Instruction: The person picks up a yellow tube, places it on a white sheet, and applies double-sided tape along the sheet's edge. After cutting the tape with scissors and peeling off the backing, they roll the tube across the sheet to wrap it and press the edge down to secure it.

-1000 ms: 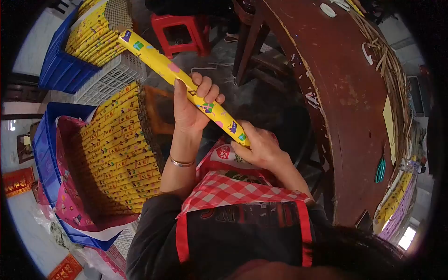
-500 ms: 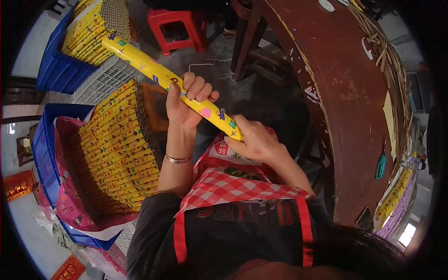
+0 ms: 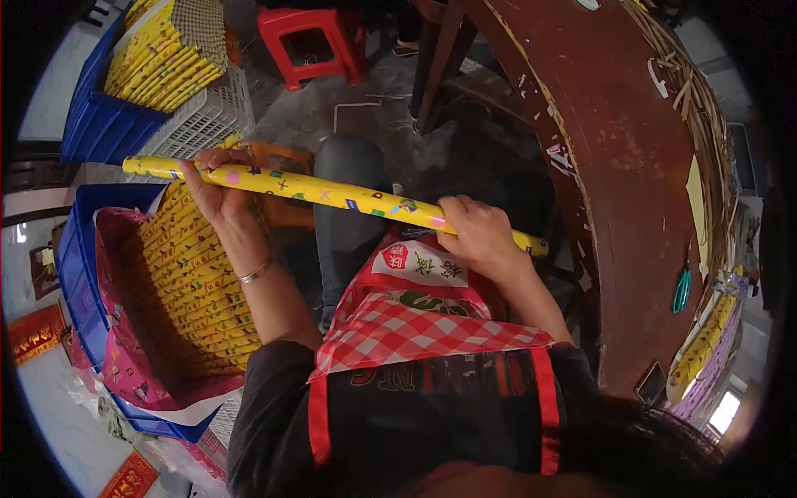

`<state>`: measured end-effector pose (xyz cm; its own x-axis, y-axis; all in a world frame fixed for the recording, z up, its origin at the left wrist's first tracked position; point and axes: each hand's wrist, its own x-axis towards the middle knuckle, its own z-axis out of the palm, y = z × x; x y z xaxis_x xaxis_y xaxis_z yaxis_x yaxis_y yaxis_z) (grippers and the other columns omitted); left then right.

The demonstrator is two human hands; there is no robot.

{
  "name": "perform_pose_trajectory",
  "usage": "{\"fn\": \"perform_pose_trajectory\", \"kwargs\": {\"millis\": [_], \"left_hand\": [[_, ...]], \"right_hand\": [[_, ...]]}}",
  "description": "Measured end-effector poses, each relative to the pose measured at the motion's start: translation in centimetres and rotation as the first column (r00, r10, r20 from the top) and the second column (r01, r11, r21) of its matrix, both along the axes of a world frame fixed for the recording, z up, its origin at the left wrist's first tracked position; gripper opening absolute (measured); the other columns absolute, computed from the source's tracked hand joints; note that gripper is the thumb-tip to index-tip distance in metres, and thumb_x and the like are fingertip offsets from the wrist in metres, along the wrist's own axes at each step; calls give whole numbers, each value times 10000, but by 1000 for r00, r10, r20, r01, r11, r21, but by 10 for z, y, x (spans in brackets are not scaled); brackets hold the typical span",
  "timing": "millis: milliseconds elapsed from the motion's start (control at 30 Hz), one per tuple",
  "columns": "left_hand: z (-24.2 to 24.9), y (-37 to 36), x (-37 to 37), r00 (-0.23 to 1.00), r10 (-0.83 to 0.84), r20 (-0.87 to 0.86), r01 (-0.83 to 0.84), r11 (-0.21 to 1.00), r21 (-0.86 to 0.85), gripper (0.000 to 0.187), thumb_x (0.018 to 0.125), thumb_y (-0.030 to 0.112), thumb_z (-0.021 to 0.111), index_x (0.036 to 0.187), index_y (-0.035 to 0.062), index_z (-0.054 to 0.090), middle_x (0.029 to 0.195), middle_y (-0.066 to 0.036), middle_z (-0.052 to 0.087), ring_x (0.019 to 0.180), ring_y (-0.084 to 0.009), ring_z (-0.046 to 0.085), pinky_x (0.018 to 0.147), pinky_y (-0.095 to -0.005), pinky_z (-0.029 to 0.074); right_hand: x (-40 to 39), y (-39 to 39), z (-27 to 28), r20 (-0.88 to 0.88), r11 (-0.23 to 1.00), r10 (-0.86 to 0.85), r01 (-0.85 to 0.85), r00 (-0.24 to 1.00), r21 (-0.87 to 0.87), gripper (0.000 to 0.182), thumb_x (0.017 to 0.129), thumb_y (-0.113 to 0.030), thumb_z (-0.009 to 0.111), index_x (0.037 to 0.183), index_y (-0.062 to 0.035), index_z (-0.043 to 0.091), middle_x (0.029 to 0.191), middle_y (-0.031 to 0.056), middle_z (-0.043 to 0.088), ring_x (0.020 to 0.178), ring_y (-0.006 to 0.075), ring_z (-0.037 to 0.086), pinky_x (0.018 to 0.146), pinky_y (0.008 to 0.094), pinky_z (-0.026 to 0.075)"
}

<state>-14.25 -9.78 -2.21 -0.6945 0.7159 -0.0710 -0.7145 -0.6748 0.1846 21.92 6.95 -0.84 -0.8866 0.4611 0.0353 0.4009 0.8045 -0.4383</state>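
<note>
A long yellow tube (image 3: 332, 193) with a colourful printed pattern lies across in front of me, over my lap, its right end slightly lower. My left hand (image 3: 222, 195) grips it near the left end, thumb on the near side and fingers partly hidden behind. Around the tube near its right end, my right hand (image 3: 480, 231) is closed, with a short piece sticking out past it. Below my left hand, a blue crate (image 3: 87, 274) lined with pink printed sheet holds many similar yellow tubes (image 3: 199, 282) in stacked rows.
Another blue crate (image 3: 104, 124) of yellow tubes stands at the upper left, beside a white plastic basket (image 3: 195, 120). A red stool (image 3: 311, 50) is at the back. On the right is a brown table (image 3: 631, 207) with dry strips (image 3: 697, 116) and a phone (image 3: 652, 382).
The tube has swung from a steep slant to nearly level. My left hand has moved left and down along with it, toward the near crate; my right hand has shifted right.
</note>
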Motion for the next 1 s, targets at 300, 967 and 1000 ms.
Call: {"fn": "perform_pose_trajectory", "kwargs": {"millis": [300,967,1000], "left_hand": [[-15,-39,-28,968,252,2,-236,909,-344,408,937,443,622,857,65,491,709,-51,529,715,-209,557,734,-432,465],[-16,33,67,983,94,-160,-133,958,-254,228,937,329,654,902,134,541,796,20,545,725,-129,543,751,-359,458],[-18,33,66,978,106,-179,-150,955,-254,223,941,328,649,898,139,538,787,27,543,717,-120,540,738,-346,453]], "right_hand": [[18,16,1,-6,990,-5,6,1000,144,266,741,-177,693,944,-54,574,813,126,599,741,326,632,630,432,514],[-9,7,22,22,1000,-14,14,1000,-24,264,785,-210,661,963,-38,568,848,165,644,763,363,659,661,449,524],[-11,7,23,-27,1000,1,0,1000,14,252,791,-208,661,931,-30,551,825,168,637,742,362,660,642,459,525]]}}
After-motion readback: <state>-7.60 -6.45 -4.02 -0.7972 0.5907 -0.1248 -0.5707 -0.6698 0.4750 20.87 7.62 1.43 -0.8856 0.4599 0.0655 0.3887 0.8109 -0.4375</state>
